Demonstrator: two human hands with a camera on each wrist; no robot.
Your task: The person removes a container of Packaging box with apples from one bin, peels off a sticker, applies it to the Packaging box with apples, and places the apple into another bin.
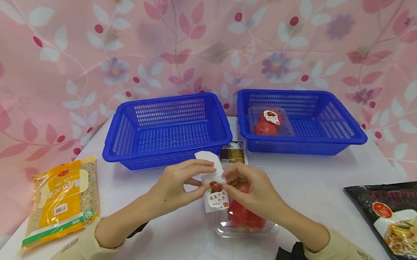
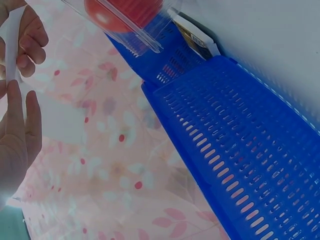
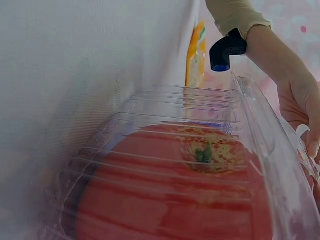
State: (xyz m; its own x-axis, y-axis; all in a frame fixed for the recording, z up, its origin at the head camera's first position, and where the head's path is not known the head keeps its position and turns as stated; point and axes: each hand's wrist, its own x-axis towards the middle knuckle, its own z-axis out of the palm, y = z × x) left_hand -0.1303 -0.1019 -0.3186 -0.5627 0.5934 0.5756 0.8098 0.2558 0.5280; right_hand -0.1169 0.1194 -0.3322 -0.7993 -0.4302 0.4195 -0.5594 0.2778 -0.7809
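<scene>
In the head view my left hand (image 1: 181, 182) pinches a white sticker sheet (image 1: 218, 199) with a printed fruit picture and red lettering. From the other side my right hand (image 1: 255, 191) pinches the same sheet at its upper edge. Seen from the left wrist, the white strip (image 2: 12, 45) runs between the fingers of both hands. Below the right hand a clear plastic box (image 1: 225, 230) with red fruit stands on the table, partly covered by hand and sheet. The right wrist view shows this fruit (image 3: 150, 200) close up, with a green stem end.
Two blue baskets (image 1: 166, 159) stand behind; the right basket (image 1: 303, 147) holds a labelled clear box (image 1: 269, 122) of red fruit. Between baskets and hands lies a small dark-and-gold pack (image 1: 233, 153). A yellow grain bag (image 1: 62, 203) lies left, a black noodle bag (image 1: 394, 224) right.
</scene>
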